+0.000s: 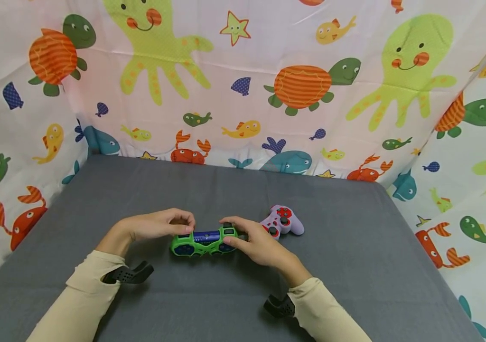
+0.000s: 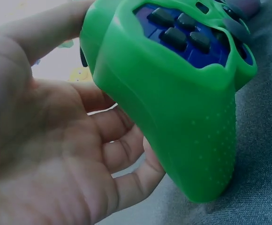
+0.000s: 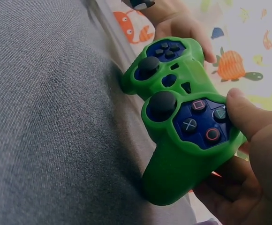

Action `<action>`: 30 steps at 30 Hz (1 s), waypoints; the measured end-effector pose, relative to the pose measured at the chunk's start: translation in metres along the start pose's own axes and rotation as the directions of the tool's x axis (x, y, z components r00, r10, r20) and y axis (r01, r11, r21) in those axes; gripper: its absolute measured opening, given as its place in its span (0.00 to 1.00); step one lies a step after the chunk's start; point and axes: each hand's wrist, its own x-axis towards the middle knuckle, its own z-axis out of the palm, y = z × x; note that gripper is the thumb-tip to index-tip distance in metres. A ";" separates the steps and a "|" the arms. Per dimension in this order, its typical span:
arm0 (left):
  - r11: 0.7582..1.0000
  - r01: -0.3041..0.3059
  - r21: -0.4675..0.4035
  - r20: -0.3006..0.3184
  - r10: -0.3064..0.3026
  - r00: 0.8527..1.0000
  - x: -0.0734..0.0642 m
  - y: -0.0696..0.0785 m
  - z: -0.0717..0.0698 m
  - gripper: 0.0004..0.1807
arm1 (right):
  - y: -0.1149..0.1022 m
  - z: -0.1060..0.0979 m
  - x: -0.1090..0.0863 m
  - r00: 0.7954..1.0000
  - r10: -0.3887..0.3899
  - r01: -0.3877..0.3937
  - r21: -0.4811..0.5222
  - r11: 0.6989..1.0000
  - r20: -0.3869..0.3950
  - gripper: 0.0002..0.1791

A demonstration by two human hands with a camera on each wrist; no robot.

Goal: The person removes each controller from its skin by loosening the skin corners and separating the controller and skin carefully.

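A game controller (image 1: 206, 237) in a green rubbery cover, blue beneath, is held between both hands, its shoulder-button edge facing up in the head view. My left hand (image 1: 157, 225) grips its left end, thumb at the top edge and fingers curled behind the left handle (image 2: 187, 126). My right hand (image 1: 257, 241) pinches the other end, with the thumb (image 3: 248, 110) beside the triangle button and the fingers behind. In the right wrist view its face shows two black thumbsticks and the symbol buttons.
A lilac controller (image 1: 296, 225) with red button areas lies just beyond my right hand, partly hidden by it. The grey cloth surface (image 1: 332, 285) runs back to a curtain (image 1: 209, 123) printed with sea animals. Black straps (image 1: 129, 274) sit on both wrists.
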 end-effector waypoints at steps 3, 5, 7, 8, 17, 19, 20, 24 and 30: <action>1.000 0.000 -0.022 0.037 0.001 0.999 0.001 0.000 0.003 0.13 | -0.001 0.000 -0.003 1.000 0.010 -0.010 -0.031 0.999 0.013 0.24; 0.999 -0.011 -0.041 0.055 0.014 0.998 0.002 0.000 0.004 0.14 | -0.001 0.000 -0.004 1.000 0.017 -0.016 -0.051 0.999 0.017 0.25; 0.997 -0.030 -0.069 0.065 0.035 0.997 0.002 -0.001 0.005 0.16 | 0.000 0.001 -0.004 1.000 0.016 -0.015 -0.061 0.998 0.018 0.25; 0.995 -0.045 -0.084 0.069 0.051 0.996 0.003 -0.001 0.005 0.18 | 0.000 0.001 -0.004 1.000 0.013 -0.012 -0.064 0.998 0.017 0.25; 0.979 -0.143 -0.149 0.035 0.149 0.988 0.003 -0.007 0.004 0.25 | 0.000 0.000 -0.001 0.999 -0.032 0.033 -0.072 0.997 0.021 0.23; 0.973 -0.167 -0.162 0.008 0.171 0.985 0.003 -0.008 0.005 0.24 | 0.000 0.000 0.000 1.000 -0.027 0.028 -0.076 0.997 0.014 0.23; 0.969 -0.183 -0.168 -0.010 0.184 0.983 0.004 -0.009 0.005 0.23 | 0.001 0.001 0.000 1.000 -0.025 0.025 -0.073 0.997 0.006 0.22; 0.957 -0.238 -0.167 -0.083 0.227 0.970 0.005 -0.012 0.006 0.19 | 0.003 0.003 -0.002 0.999 -0.018 0.015 -0.077 0.997 -0.040 0.20; 0.961 -0.249 -0.123 -0.105 0.237 0.966 0.002 -0.013 0.004 0.19 | 0.001 0.001 -0.002 0.998 -0.036 0.031 -0.092 0.995 -0.053 0.17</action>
